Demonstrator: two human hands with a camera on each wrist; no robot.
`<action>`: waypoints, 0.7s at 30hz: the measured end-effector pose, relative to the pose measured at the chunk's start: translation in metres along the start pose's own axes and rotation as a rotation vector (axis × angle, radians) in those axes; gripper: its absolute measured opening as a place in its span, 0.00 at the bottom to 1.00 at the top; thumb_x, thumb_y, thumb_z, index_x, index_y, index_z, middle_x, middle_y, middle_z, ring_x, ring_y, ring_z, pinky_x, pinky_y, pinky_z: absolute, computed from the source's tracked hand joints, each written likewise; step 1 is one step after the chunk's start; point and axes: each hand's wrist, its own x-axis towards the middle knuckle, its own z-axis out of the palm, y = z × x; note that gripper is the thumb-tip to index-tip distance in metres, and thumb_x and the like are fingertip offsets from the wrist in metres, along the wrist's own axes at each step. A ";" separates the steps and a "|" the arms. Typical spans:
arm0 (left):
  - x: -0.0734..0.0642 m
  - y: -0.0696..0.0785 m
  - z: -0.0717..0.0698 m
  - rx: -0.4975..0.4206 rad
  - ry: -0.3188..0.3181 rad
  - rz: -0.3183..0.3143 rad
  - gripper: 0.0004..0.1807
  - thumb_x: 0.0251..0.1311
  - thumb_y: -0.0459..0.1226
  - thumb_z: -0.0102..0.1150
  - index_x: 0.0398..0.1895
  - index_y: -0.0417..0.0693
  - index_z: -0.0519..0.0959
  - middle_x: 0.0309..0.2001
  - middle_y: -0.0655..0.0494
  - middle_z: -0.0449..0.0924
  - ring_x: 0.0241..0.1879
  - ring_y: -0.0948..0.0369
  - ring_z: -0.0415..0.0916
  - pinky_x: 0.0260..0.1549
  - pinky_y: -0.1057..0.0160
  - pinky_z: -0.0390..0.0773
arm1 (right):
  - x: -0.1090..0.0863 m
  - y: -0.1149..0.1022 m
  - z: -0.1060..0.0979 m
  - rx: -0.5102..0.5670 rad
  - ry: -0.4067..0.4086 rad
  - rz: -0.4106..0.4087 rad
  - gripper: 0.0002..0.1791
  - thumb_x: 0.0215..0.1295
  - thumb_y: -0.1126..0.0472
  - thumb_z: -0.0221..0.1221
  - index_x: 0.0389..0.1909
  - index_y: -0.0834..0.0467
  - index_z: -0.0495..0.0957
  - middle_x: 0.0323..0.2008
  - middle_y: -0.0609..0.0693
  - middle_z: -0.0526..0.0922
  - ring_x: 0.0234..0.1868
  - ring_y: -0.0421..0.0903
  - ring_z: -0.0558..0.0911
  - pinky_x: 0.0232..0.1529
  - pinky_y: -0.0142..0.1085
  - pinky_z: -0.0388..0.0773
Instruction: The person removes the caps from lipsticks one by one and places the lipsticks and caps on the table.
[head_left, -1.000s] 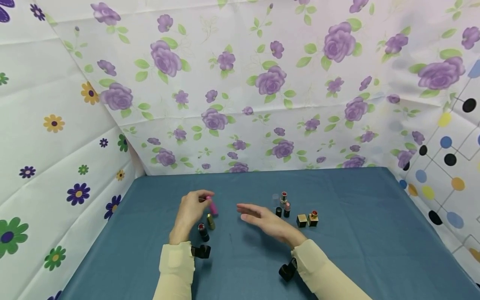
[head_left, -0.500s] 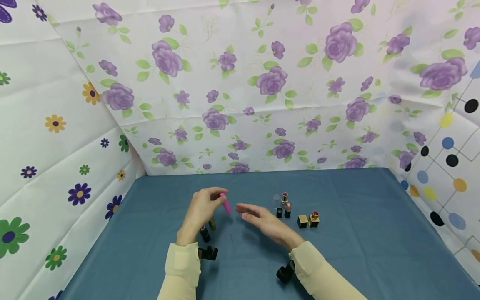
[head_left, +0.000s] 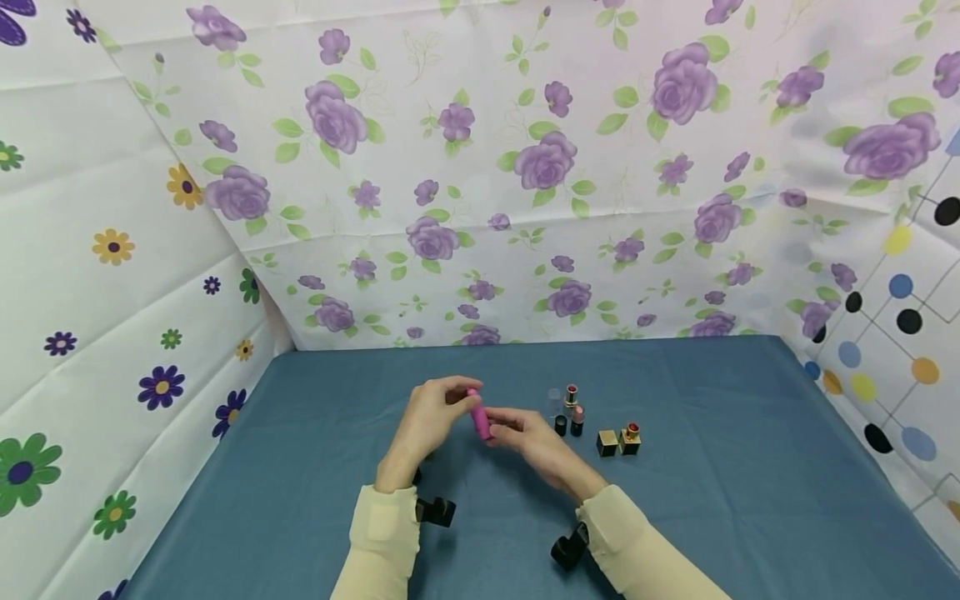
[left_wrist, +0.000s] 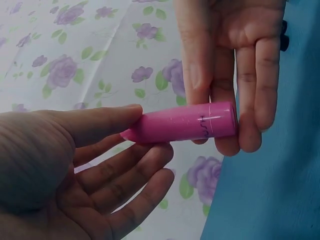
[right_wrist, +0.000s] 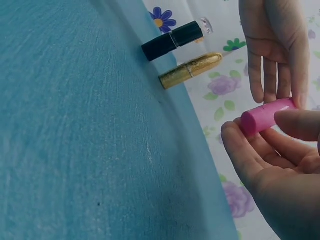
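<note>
Between my hands is a closed pink lipstick tube [head_left: 480, 423], tilted above the table. My left hand [head_left: 433, 415] pinches its tapered end between thumb and fingers, as the left wrist view shows with the tube [left_wrist: 185, 122] lying across. At the flat end, my right hand [head_left: 534, 443] has its thumb on one side and fingers on the other. In the right wrist view, a gold lipstick tube [right_wrist: 191, 70] and a black tube with a clear top [right_wrist: 172, 41] stand on the table; the left arm mostly hides both in the head view.
Right of the hands stand two uncapped lipsticks, one red [head_left: 572, 396] and one pinkish [head_left: 577, 421], beside a clear cap [head_left: 554, 398] and a black cap [head_left: 560, 426]. Farther right, a square gold cap [head_left: 607, 444] stands beside an uncapped red lipstick [head_left: 630, 438]. Patterned cloth walls surround the blue table [head_left: 705, 517].
My left hand has carried the pink lipstick tube rightward from beside the gold and black tubes. My right hand, earlier apart from it, now grips its lower end.
</note>
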 end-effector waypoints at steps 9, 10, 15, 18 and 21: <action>0.002 -0.002 0.009 -0.133 -0.036 0.043 0.11 0.70 0.41 0.67 0.51 0.51 0.89 0.47 0.56 0.89 0.48 0.57 0.86 0.53 0.46 0.82 | -0.002 0.004 -0.007 0.056 0.011 -0.030 0.21 0.80 0.61 0.57 0.64 0.71 0.77 0.50 0.66 0.85 0.47 0.49 0.88 0.58 0.51 0.82; 0.003 -0.002 0.010 -0.172 -0.042 0.040 0.10 0.70 0.41 0.67 0.51 0.51 0.89 0.47 0.56 0.89 0.48 0.57 0.86 0.54 0.45 0.82 | -0.002 0.004 -0.008 0.060 0.007 -0.034 0.21 0.80 0.62 0.57 0.64 0.72 0.77 0.50 0.65 0.86 0.47 0.48 0.88 0.58 0.50 0.82; 0.006 -0.004 0.016 -0.350 -0.063 0.030 0.14 0.70 0.39 0.67 0.54 0.45 0.88 0.50 0.53 0.89 0.52 0.56 0.86 0.59 0.44 0.79 | -0.003 0.004 -0.011 0.098 0.001 -0.046 0.21 0.79 0.62 0.58 0.64 0.73 0.75 0.51 0.63 0.86 0.49 0.49 0.89 0.58 0.48 0.82; 0.008 -0.005 0.021 -0.398 -0.062 0.040 0.16 0.71 0.39 0.66 0.57 0.42 0.86 0.51 0.51 0.88 0.54 0.56 0.85 0.60 0.45 0.78 | -0.003 0.003 -0.012 0.119 0.012 -0.051 0.23 0.79 0.62 0.58 0.65 0.75 0.74 0.51 0.65 0.86 0.49 0.49 0.89 0.57 0.48 0.83; 0.009 -0.004 0.024 -0.438 -0.059 0.038 0.16 0.71 0.39 0.66 0.58 0.42 0.86 0.52 0.50 0.88 0.54 0.56 0.84 0.61 0.45 0.77 | -0.003 0.003 -0.013 0.135 0.024 -0.057 0.24 0.79 0.62 0.58 0.65 0.76 0.73 0.52 0.66 0.86 0.49 0.48 0.89 0.57 0.47 0.83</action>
